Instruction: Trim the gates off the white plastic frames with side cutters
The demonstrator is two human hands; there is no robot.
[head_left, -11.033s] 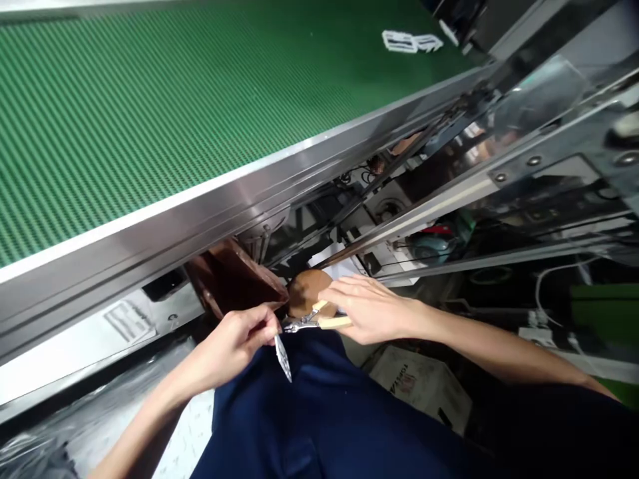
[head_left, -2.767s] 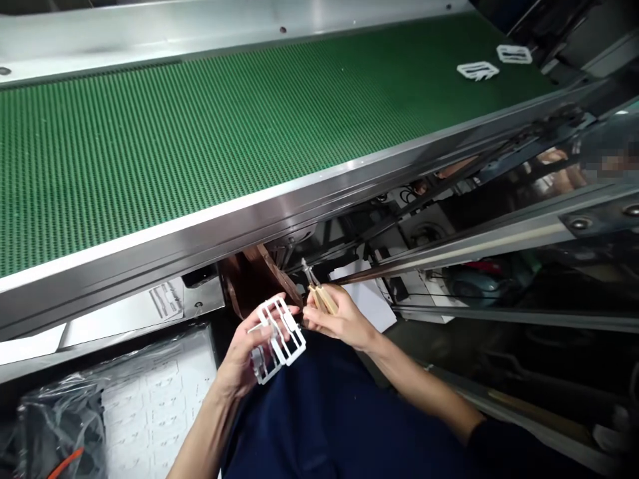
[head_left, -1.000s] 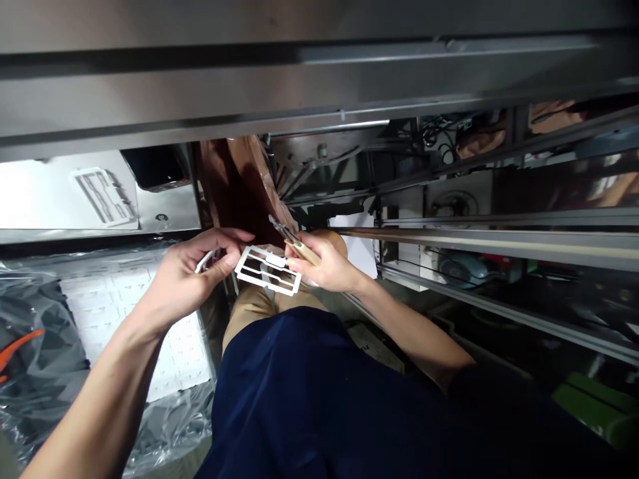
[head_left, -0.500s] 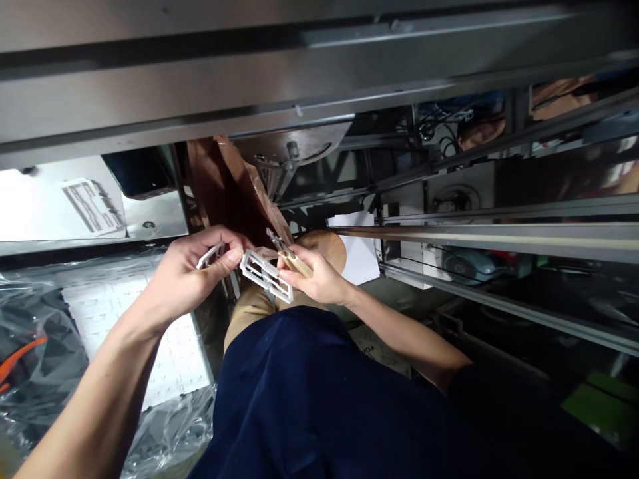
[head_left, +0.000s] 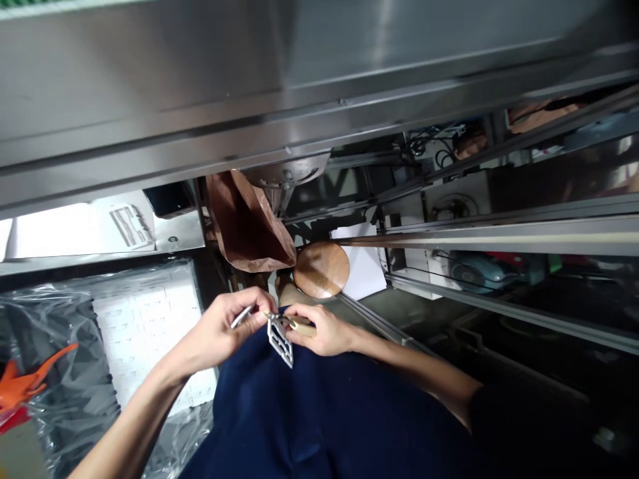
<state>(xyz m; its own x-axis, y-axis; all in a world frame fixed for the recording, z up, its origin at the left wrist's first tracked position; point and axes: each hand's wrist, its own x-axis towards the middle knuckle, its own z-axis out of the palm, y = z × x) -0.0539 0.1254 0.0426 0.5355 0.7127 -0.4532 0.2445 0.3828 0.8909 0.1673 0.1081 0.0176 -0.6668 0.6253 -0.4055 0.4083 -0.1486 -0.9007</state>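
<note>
**White plastic frame point(head_left: 279, 341) between my hands, pliers at its top edge**

The white plastic frame hangs upright, tilted slightly, just in front of my navy apron point(head_left: 319, 416), between my two hands. The metal tip of my wooden-handled pliers point(head_left: 302, 325) reaches its top edge. I can't tell whether the tip is closed on the plastic, or which hand bears the frame's weight.

My right hand point(head_left: 319, 330) is clenched around the pliers' wooden handles, with the fingers curled under them. My left hand point(head_left: 219, 326) grasps a thin white plastic strip point(head_left: 242, 317) between thumb and fingers, and the strip sticks out toward the frame.

Above my hands, a round wooden stool seat point(head_left: 322, 269) sits just beyond my knuckles, and a brown paper bag point(head_left: 247, 223) hangs to its left, under the stainless-steel conveyor frame point(head_left: 150, 113), which fills the top of my view. A sheet of white paper point(head_left: 364, 263) lies just right of the seat. To my left, a stack of white parts point(head_left: 144, 332) sits in clear plastic wrap point(head_left: 60, 372), with an orange piece point(head_left: 20, 389) near its outer edge. Far to the right, behind the steel rails, is a teal machine point(head_left: 479, 269).
</note>
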